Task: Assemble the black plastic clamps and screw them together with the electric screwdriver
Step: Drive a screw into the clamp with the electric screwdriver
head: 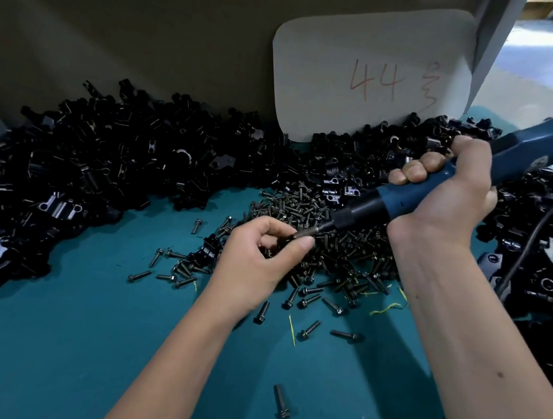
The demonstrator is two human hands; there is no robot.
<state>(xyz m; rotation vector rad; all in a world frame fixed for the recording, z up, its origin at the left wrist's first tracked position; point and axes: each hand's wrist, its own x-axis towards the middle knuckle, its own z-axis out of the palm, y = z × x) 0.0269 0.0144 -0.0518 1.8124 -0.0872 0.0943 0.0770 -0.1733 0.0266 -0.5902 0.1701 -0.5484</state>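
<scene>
- We are looking down on a teal table (46, 338), backed by a tan board (117, 19) with a pale card (370, 72) leaning on it (red "44" written on the card).
- Black clamp parts (101, 162) lie heaped in a wide band across the far side of the table, from the left edge, under the card, and round to the right edge.
- We see a pile of dark screws (339, 247) in the middle, just in front of the clamp heap, with loose ones strewn toward us; one screw lies alone (280, 402) near the bottom.
- The right hand (442, 197) is wrapped round the blue screwdriver (418, 191), fingers curled over the top of the body, the tool slanting down to the left with its cord (542, 219) trailing off right.
- The left hand (263, 256) hovers over the screw pile, thumb and fingers pinched together at the screwdriver's tip (303, 235); we can make out something small and dark there, most likely a screw, but cannot tell for sure.
- One clamp piece (206, 253) sits apart on the table just left of the left hand, among loose screws.
- A few thin yellow threads (384, 309) lie on the table near the right forearm.
</scene>
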